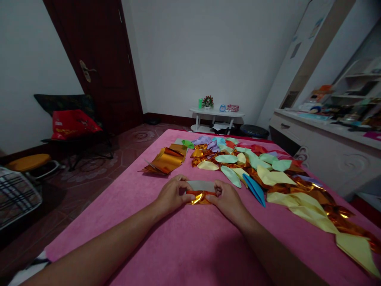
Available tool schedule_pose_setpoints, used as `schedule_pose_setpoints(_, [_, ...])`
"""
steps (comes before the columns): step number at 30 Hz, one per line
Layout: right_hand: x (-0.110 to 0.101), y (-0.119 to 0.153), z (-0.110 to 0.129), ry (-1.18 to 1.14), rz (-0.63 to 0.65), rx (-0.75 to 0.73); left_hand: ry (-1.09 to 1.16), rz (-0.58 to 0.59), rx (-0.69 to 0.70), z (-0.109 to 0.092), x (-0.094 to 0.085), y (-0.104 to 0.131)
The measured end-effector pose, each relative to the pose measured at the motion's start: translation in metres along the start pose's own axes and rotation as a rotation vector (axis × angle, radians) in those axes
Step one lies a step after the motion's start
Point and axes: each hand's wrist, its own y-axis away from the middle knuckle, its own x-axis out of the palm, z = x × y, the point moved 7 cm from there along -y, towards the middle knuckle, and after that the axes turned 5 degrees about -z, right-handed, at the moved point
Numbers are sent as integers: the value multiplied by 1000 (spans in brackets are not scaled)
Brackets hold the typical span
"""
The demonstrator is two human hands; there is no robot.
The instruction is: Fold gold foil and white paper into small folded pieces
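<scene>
Between my hands is a sheet of gold foil paper [200, 198], its near part folded over with the shiny side up and its pale back showing at the far part. My left hand [175, 191] grips the sheet's left side, thumb on the fold. On the right side my right hand [228, 197] pinches it the same way, fingers curled behind. The sheet is just over the pink cloth [143, 238]. Beyond my left hand lies a loose stack of gold foil sheets [167, 159], curling at the edges.
Many folded paper pieces in yellow, green, blue and gold cover the table's right side, among them a blue folded piece [254, 190]. A white side table [217, 113] stands by the wall. At left is a chair with a red bag [74, 124]; a dresser [327, 137] is at right.
</scene>
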Motion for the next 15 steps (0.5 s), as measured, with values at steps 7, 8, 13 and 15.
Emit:
schedule_pose_setpoints(7, [1,2,5,-581,-13,25,479,-27,-164,-5,1,-2])
schedule_pose_setpoints(8, [0,2,5,-600,-25,23,504,-43,-188,-4,1,-2])
schedule_pose_setpoints(13, [-21,6,12,-500,-277,-83,516,-155,-205,0,-5,-2])
schedule_pose_setpoints(15, [-31,10,19,-392,-366,-184,521,-162,-209,0,-5,-2])
